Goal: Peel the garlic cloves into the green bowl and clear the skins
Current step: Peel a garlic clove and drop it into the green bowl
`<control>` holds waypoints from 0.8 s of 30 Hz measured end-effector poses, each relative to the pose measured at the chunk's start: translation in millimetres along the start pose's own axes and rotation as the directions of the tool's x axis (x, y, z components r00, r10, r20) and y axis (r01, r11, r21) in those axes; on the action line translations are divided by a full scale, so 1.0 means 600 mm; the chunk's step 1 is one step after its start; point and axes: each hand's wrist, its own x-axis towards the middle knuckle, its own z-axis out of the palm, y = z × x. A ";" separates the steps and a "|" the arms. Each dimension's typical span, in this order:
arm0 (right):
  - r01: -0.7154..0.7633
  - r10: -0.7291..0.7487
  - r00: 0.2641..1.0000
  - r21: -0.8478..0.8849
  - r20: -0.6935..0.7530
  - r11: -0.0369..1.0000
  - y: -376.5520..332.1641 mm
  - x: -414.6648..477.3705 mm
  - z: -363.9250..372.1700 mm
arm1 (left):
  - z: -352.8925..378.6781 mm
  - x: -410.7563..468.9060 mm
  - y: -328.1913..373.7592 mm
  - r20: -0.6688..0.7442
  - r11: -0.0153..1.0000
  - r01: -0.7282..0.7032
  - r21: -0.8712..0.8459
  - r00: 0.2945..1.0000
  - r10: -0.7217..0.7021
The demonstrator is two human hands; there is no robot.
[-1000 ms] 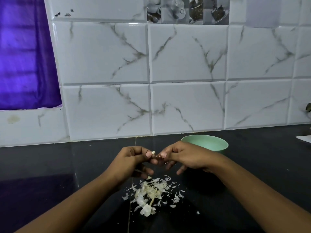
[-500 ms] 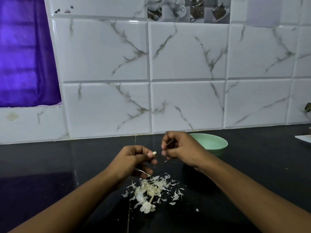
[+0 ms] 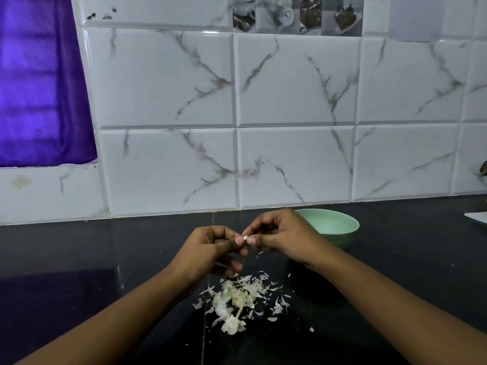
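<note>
Kitchen worktop, head view. A glossy black stone countertop (image 3: 79, 259) runs below a wall of white marble-veined tiles (image 3: 163, 83). The pale green round bowl (image 3: 332, 224) stands on the countertop close to that wall. A purple curtain (image 3: 39, 88) hangs far to the left of the bowl, and a strip of grey tiles printed with cups (image 3: 295, 14) lies high above it. The right hand (image 3: 286, 239) is just left of the bowl and in front of it, covering part of its left rim and wall. The left hand (image 3: 210, 248) is further left of the bowl, its fingertips meeting those of the right. Both hands pinch the small whitish garlic clove (image 3: 245, 237) between thumb and forefinger, the remaining fingers curled; the clove is thus held in the air, left of the bowl and outside it. In front of the bowl and to its left, under the hands, lies a loose heap of papery white garlic skins (image 3: 237, 299) with a pale stalk among them, and stray flakes are scattered around it. Only a rounded tip of the clove shows; whether skin clings to it cannot be told. The bowl's bottom is hidden behind its near rim. A flat white object (image 3: 478, 216) right of the bowl is cut off by the frame edge.
</note>
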 end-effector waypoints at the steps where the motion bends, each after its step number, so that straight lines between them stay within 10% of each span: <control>1: 0.013 -0.013 1.000 -0.004 -0.021 1.000 0.001 0.001 0.001 | 0.000 0.000 0.000 -0.001 1.000 0.004 -0.004 1.000 -0.004; 10: 0.365 -0.412 0.908 -0.342 -0.072 0.866 0.006 -0.002 0.007 | -0.009 0.001 0.013 0.214 0.924 0.282 -0.259 0.949 -0.230; 16: 0.255 -0.266 0.957 -0.102 -0.112 0.961 0.005 -0.002 0.006 | -0.004 -0.001 0.019 0.234 0.880 0.326 -0.345 0.938 -0.256; 20: 0.070 -0.064 0.996 0.101 -0.067 0.992 0.001 -0.001 0.000 | -0.011 -0.001 0.012 0.015 0.988 -0.027 0.152 1.000 0.025; 24: 0.040 -0.032 0.997 0.113 -0.074 0.993 -0.005 -0.002 0.000 | -0.026 -0.004 0.008 -0.039 0.701 -0.341 0.627 0.885 0.465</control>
